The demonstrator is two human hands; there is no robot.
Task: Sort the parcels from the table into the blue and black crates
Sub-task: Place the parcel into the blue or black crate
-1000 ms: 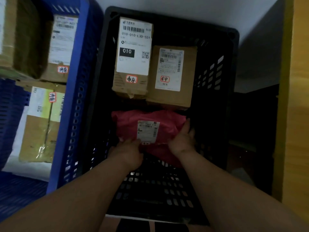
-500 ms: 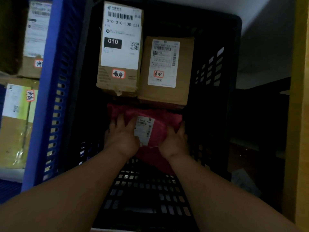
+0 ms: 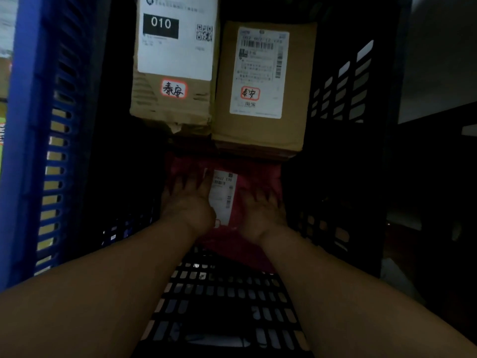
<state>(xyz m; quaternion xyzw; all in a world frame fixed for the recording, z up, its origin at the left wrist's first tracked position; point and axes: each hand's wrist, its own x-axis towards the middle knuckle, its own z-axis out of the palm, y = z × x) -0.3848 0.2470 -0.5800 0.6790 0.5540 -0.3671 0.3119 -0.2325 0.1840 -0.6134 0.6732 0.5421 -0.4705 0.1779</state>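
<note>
Both hands press a red parcel [image 3: 258, 177] flat inside the black crate [image 3: 361, 104].
The left hand [image 3: 187, 202] and right hand [image 3: 263, 213] lie on it with spread, straight fingers; behind it two cardboard boxes [image 3: 260, 130] stand side by side; the blue crate [image 3: 31, 151] is at the left.

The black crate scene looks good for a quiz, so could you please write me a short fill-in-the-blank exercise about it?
1. Both hands, left and right, rest on the ____ parcel.
2. That parcel lies inside the ____ crate.
3. Beyond it lie ____ cardboard boxes, side by side.
4. The left box bears a black patch printed ____; the right box has none.

Missing words: pink; black; two; 010
</note>
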